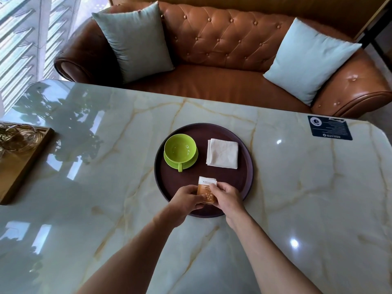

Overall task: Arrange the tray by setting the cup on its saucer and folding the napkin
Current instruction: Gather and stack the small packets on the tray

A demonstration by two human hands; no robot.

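Observation:
A round dark tray [245, 177] lies on the marble table. On its left part a green cup [179, 147] stands upright on its green saucer [193, 160], handle toward me. A white napkin [222, 153] lies folded into a square on the tray's right part. At the tray's near edge, my left hand [186, 197] and my right hand [227, 196] together pinch an orange and white sugar packet [206, 186], one hand on each side of it.
The marble table [297, 209] is glossy with reflections. A wooden tray with glassware [23, 153] sits at the left edge. A dark card [329, 127] lies at the far right corner. A brown leather sofa [222, 52] with two pale blue cushions stands beyond the table.

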